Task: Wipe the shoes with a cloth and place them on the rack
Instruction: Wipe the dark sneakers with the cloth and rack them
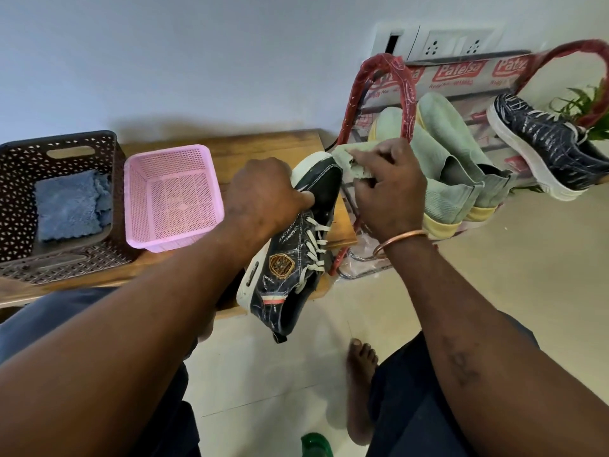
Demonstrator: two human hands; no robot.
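The dark laced shoe (296,258) is held up just left of the rack (379,80). Its long axis runs from the heel, low and toward the person, up to the white toe cap, which sits right beside the rack's near red arch. The left hand (263,196) is clamped round the forepart, fingers curled over the sole edge. The right hand (389,189) pinches a pale green cloth (349,159) against the toe, so both hands are close together at that end. The right hand is the nearer one to the rack, so I judge that setting the shoe there would mean a short swing rightward, toe first. On the rack lean a green pair (454,166) and, further right, a matching dark shoe (540,153). Printed wrap (459,75) on the rack reads "Patelsa" (the smaller line under it is too blurred to read). The shoe's round emblem (281,266) shows no legible writing. Left of the rack, the worktop (273,143) carries a pink basket (164,150).
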